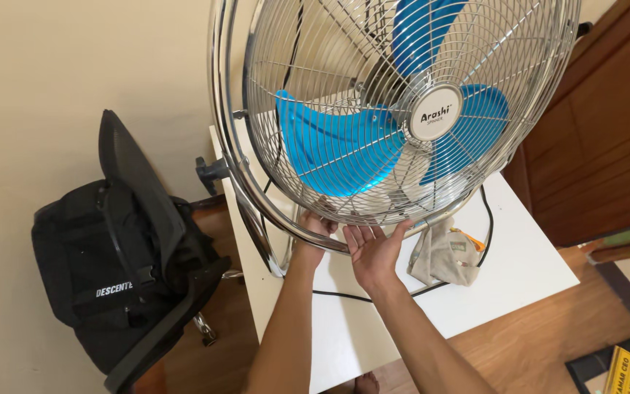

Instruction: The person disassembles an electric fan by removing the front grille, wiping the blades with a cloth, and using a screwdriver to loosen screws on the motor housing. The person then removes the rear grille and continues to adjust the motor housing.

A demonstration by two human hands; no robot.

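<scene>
Surroundings, lower left of frame: black backpack resting on a black office chair, pressed against the cream wall. Right edge of frame: dark brown wooden cabinet. Lower right corner: yellow-and-black printed items lying on the wooden floor.

Centre of frame: white rectangular table, carrying the items below.
- Thin black power cable, looping across the tabletop behind and beside the fan and passing under the forearms near lower centre.
- Small beige cloth pouch, lying just right of the right hand, partly overlapped by the fan's lower rim.
- Chrome tubular stand, curving around the left side of the cage and down to the tabletop, standing between the chair and the cage; black tilt knob on its outer side.

Main item, upper centre of frame: large round floor fan with chrome wire cage, three bright blue blades and a round white hub cap. Standing on the table, cage tilted toward the camera; top of the cage cut off by the upper frame edge. Blades sharp, without blur.

Left hand: at the bottom rim of the cage beside the stand tube, fingers curled up against the rim; a full grasp cannot be confirmed, fingertips hidden behind the wire.

Right hand: palm open and turned upward, fingers spread, fingertips touching the underside of the lower cage rim; nothing enclosed.
</scene>
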